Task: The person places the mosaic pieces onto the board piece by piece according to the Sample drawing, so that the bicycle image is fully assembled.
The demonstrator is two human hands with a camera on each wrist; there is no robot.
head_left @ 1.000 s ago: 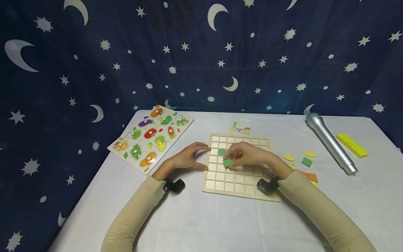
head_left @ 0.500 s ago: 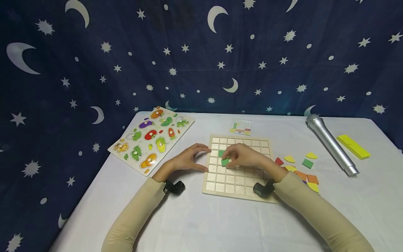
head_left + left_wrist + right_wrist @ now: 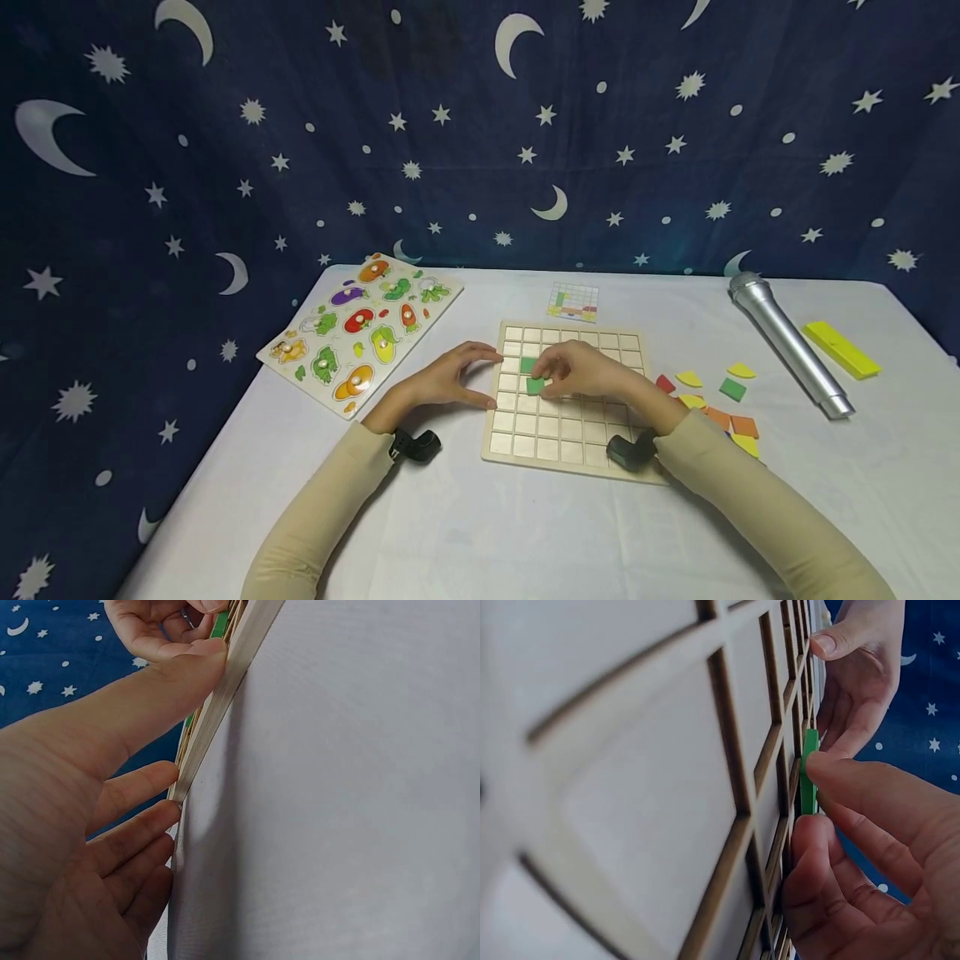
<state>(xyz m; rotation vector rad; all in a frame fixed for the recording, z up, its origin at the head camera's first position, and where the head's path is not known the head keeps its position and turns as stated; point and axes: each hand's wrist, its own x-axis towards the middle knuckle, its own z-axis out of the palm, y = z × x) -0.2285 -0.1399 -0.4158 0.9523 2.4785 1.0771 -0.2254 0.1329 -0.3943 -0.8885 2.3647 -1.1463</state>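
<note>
A pale wooden grid board (image 3: 547,448) lies on the table. My left hand (image 3: 448,379) touches its left edge with thumb and fingertips, the fingers fairly straight; the left wrist view shows them against the board's side (image 3: 217,712). My right hand (image 3: 585,368) is over the board, its thumb and fingers at a green square tile (image 3: 535,386). In the right wrist view this tile (image 3: 808,772) is pinched between them, at a grid cell. Another green square tile (image 3: 527,365) sits in the cell just beyond, partly beside the right fingers.
Right of the board lie loose yellow, orange, red and green pieces (image 3: 732,389), some hidden by the right arm. A pattern card (image 3: 573,301) is behind the board. A vegetable puzzle (image 3: 405,350) stands left; a silver microphone (image 3: 787,340) and yellow block (image 3: 842,348) lie right.
My right hand has brought the green tile down and slightly left, from tilted above the board to nearly flat at a cell. The left hand keeps its place at the edge.
</note>
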